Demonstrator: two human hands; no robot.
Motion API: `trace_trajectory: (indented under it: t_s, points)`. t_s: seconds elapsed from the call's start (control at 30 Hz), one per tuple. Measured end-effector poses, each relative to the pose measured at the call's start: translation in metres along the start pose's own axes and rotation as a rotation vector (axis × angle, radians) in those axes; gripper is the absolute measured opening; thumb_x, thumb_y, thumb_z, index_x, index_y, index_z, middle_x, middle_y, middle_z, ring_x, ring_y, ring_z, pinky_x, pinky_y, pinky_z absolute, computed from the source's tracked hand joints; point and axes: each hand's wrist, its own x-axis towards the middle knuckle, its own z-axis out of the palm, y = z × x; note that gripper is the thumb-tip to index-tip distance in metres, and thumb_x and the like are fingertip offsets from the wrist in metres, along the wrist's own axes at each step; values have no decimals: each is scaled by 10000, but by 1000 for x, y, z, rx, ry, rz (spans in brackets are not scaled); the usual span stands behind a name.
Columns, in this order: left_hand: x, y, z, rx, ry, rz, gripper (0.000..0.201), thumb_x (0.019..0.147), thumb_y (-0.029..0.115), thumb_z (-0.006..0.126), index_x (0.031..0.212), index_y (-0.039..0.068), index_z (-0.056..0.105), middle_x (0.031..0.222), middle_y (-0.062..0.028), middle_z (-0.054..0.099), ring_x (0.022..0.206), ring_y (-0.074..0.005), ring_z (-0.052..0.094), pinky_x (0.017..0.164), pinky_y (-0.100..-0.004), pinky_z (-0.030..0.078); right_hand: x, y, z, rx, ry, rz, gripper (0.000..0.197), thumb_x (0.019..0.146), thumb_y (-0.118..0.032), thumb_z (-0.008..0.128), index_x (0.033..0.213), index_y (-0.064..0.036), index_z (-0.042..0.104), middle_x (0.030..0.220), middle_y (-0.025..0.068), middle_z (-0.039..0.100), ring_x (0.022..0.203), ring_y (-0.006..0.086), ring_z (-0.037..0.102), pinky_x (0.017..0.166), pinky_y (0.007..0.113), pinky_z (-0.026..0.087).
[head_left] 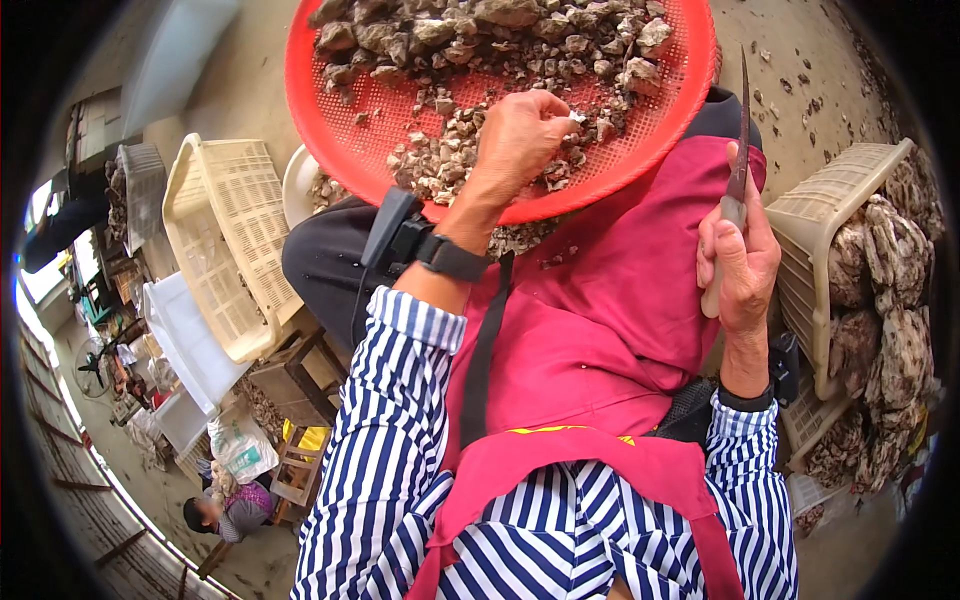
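Observation:
My left hand (518, 140) reaches into a round red mesh basket (345, 150), its thumb and fingers pinched on a small whitish chunk (576, 117). Small pale broken lumps (440, 160) lie around that hand, and larger grey-brown lumps (480, 35) are heaped on the basket's far side. On the right, over my apron, my right hand (740, 262) is closed round the handle of a knife (741, 165). Its narrow, dark, pointed blade stands up away from me. The knife is well apart from the basket.
Cream plastic crates (235, 215) stand on the left, with a white tub (190, 325) and a wooden stool (298, 375) nearby. At right, a crate (800, 230) is filled with rough grey clumps (880, 290). Another person (235, 505) sits at lower left. Debris dots the floor.

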Motion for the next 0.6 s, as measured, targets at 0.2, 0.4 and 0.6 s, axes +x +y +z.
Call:
trace_trajectory:
  t_s: [0.2,0.4,0.6]
  points:
    - [6,5,28,392,165,57,232,733,278,659,873,93,672,747,-132,664,677,-273,652,651,-372,503,-1,1,-3,3,11,-3,555,910,-143,455,1411,4,266,579,-43,417,448,22,368,418,160,332]
    - [14,-7,20,-56,142,-43,141,755,179,667,816,53,654,643,-72,622,554,-187,589,504,-302,458,-2,3,-6,-6,-8,-14,551,926,-194,455,1417,-24,269,601,-38,414,459,21,362,419,157,334]
    - [-1,3,-13,-986,-59,-465,91,797,87,661,760,55,583,624,-15,544,477,-77,458,397,-194,330,-1,0,-4,-26,-1,-11,538,913,-161,432,1413,-27,284,603,-35,415,459,24,364,418,160,337]
